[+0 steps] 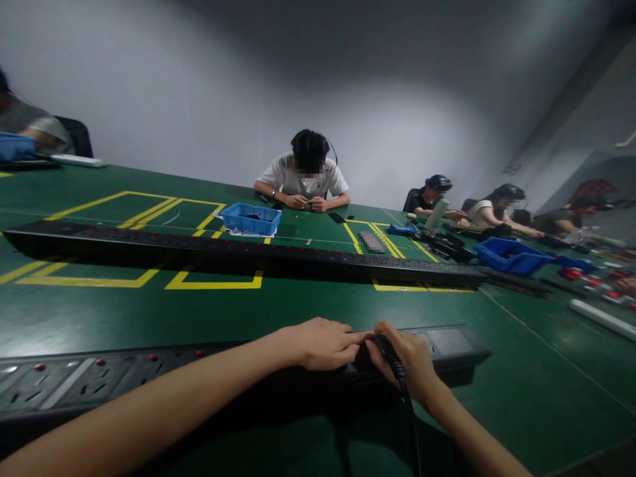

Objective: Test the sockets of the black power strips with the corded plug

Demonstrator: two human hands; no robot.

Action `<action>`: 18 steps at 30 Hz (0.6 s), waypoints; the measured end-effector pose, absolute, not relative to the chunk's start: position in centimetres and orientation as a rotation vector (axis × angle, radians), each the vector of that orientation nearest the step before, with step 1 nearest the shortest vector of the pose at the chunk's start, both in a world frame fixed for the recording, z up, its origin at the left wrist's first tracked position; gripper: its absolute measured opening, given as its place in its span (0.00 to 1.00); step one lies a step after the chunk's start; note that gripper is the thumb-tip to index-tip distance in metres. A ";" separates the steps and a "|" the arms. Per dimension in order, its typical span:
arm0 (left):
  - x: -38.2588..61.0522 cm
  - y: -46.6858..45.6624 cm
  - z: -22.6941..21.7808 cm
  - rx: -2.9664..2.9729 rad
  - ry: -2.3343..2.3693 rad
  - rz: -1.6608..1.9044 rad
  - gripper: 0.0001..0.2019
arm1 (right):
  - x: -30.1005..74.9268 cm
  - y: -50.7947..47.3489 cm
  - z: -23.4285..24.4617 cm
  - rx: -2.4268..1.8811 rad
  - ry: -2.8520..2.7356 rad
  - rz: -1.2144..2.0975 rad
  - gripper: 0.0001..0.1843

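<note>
Sitting on white paper (253, 234) across the green counter (546, 371), a small blue bin (248, 224) holds dark pieces, low inside its walls and too small to name. Off to the right, a deeper blue bin (511, 264) has something dark in it that I cannot make out. Just beyond that one stands a flatter blue tray (576, 265), its contents unclear. At the far left edge is another bin (17, 147), blue as well and cut off by the frame, its inside hidden.

Nearest the wearer lies the strip (119, 374), black, reaching in from the left edge. Slotted sockets run along its top, with round red dots between them; a pale band crosses it at the left, and a plain grey panel covers its right end. Toward that end, over the top face, is the plug (380, 346), black and mostly covered by fingers, with a ribbed sleeve leading into a black cord (409, 417) that drops toward the wearer. Whether it is seated in a socket cannot be seen.

The right hand (407, 358) grasps the plug between thumb and fingers. The left hand (328, 344) lies over the strip, fingers stretched to the plug; I cannot tell whether it grips anything.
</note>
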State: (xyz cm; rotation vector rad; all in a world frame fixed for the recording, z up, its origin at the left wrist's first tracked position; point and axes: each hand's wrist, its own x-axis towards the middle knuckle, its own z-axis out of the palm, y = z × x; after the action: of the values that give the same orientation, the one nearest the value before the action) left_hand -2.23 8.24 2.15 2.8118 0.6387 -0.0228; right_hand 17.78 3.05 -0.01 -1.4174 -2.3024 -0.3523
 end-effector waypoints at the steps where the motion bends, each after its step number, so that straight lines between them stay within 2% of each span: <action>1: -2.2 8.2 2.1 2.824 0.641 -0.012 0.24 | 17.7 3.0 -0.2 -1.417 -2.268 -0.371 0.07; 8: -2.3 7.7 2.4 2.850 0.655 -0.001 0.30 | 17.2 2.2 -0.2 -1.417 -2.176 -0.350 0.08; 18: -4.8 4.2 1.7 2.899 0.952 0.189 0.30 | 16.2 1.3 0.1 -1.442 -2.015 -0.257 0.10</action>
State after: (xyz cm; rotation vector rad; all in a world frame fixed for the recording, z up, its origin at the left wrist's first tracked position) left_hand -4.81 4.20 1.71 2.8989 0.9525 0.1890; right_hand 16.16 1.30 0.08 -1.4424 -2.0154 -0.2566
